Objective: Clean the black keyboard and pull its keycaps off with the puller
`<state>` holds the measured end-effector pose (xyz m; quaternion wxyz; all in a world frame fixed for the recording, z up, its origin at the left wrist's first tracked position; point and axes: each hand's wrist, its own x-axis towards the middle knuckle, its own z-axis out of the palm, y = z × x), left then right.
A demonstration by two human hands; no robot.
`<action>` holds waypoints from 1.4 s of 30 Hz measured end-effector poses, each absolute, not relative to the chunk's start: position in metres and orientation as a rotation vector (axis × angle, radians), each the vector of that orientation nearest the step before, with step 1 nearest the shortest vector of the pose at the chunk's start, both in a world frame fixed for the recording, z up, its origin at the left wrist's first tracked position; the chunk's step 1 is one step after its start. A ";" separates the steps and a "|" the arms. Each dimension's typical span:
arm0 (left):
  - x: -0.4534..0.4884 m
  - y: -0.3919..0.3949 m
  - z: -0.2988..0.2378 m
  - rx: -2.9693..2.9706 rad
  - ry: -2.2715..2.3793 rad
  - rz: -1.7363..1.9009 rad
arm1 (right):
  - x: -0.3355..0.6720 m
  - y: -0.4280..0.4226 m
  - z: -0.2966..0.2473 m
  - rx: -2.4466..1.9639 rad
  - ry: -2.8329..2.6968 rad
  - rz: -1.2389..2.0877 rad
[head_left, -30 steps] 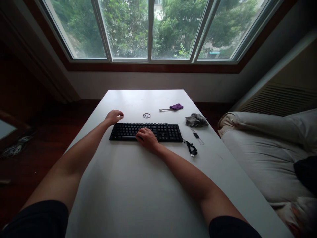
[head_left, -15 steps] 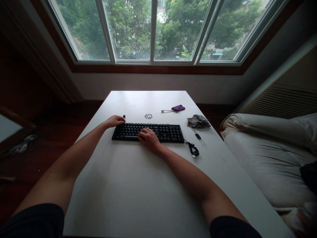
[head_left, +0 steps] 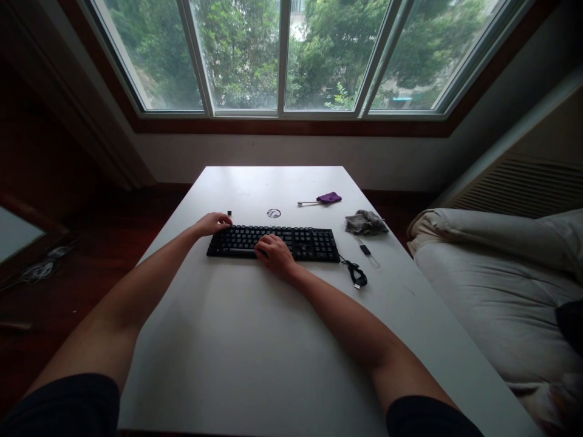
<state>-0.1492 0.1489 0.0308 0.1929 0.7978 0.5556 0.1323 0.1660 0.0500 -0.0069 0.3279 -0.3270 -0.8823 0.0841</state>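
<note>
Looking at a black full-size keyboard (head_left: pixel 314 244), lying flat and crosswise on the white table (head_left: pixel 255 364). Judging the step: likely working at the keyboard's far-left corner, perhaps on a single key there, with the board braced from the middle.

Seen at that corner: left hand (head_left: pixel 215 223), fingers bent, tips touching or nearly touching the end of the top row. Can't tell if pinching something or only pressing; too small and partly hidden. Resting over the near-middle keys: right hand (head_left: pixel 274 252), loosely curled, back up, no loose item visible in grasp, underside hidden. Probably steadying the board.

Set just beyond the far-left corner, apart from the left hand: small black square piece (head_left: pixel 229 212), likely a keycap, too small to confirm. Lying off the right end: what looks like a wire keycap puller (head_left: pixel 365 249), untouched, on the near side of a crumpled gray cloth (head_left: pixel 365 223). Also off that end: bundled black USB cable (head_left: pixel 357 276).

Next move, by judgement: calls for fine left-fingertip control, straight pressure on one key spot, plus enough right-hand hold to prevent sliding. Worth avoiding: bumping neighbouring keys or knocking the loose piece away.
</note>
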 end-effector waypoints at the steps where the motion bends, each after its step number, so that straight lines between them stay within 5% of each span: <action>1: -0.150 0.148 0.030 2.236 1.560 0.389 | 0.166 0.050 -0.007 -0.854 -2.309 0.217; 42: -0.148 0.134 0.019 2.234 1.577 0.600 | 0.167 0.048 -0.005 -0.845 -2.308 0.220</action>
